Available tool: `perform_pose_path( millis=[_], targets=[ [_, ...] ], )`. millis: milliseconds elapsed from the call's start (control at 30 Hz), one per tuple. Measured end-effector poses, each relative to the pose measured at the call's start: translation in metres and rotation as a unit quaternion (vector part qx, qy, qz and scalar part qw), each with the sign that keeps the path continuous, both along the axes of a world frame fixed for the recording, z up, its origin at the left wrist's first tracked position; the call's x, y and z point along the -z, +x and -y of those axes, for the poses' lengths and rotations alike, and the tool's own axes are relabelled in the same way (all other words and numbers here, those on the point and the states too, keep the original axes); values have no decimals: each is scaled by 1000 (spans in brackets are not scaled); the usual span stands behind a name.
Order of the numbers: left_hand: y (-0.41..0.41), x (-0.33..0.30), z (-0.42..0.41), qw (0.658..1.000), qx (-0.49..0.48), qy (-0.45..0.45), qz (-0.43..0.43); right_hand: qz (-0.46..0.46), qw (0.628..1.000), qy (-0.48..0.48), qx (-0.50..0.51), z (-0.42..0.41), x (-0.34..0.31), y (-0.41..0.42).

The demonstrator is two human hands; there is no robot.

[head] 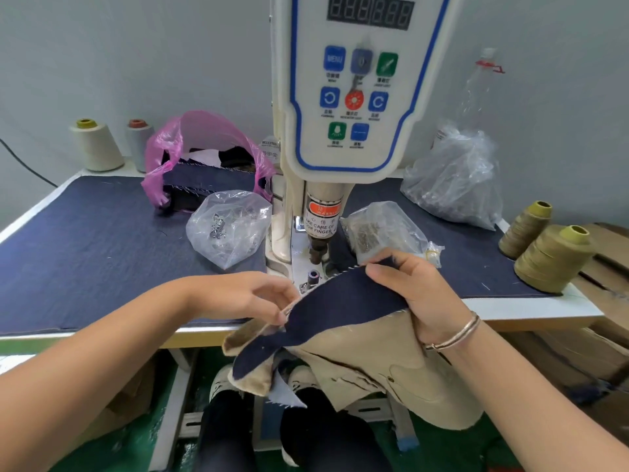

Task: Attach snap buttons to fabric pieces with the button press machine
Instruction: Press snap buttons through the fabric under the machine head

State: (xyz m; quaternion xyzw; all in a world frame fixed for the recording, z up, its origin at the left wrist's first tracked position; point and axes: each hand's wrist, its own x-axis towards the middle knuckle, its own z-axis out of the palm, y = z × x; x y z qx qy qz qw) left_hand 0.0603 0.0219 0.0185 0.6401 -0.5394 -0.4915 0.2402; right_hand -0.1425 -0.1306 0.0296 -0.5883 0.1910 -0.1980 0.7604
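Observation:
A navy fabric piece with a tan lining is held just in front of the button press machine. My left hand pinches its left edge. My right hand grips its right side, thumb on top. The piece's far edge lies beside the lower die, under the press head. More tan fabric hangs below toward my lap.
A clear bag of metal snap parts lies left of the machine, another bag right of it. A pink bag of navy pieces sits behind. Thread cones stand at right and at the back left. A large clear bag sits back right.

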Motion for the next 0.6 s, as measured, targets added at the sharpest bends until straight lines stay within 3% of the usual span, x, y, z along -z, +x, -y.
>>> perform_pose_path(
  millis=[233,367,467,533,600],
  targets=[
    [-33,-7,11,987,-70,-139,-50,-8,996,-86,-34,-13,-5,11],
    [-19,-5,6,983,-72,-139,-90,-55,974,-215,-45,-7,1,14],
    [8,-4,-3,978,-121,-146,-88,-47,971,-231,49,16,-3,14],
    [30,1,-11,980,-152,-124,-43,-101,921,-327,184,47,-6,15],
    [48,11,-15,981,-165,-99,38,-262,807,-475,234,78,-5,21]
  ],
)
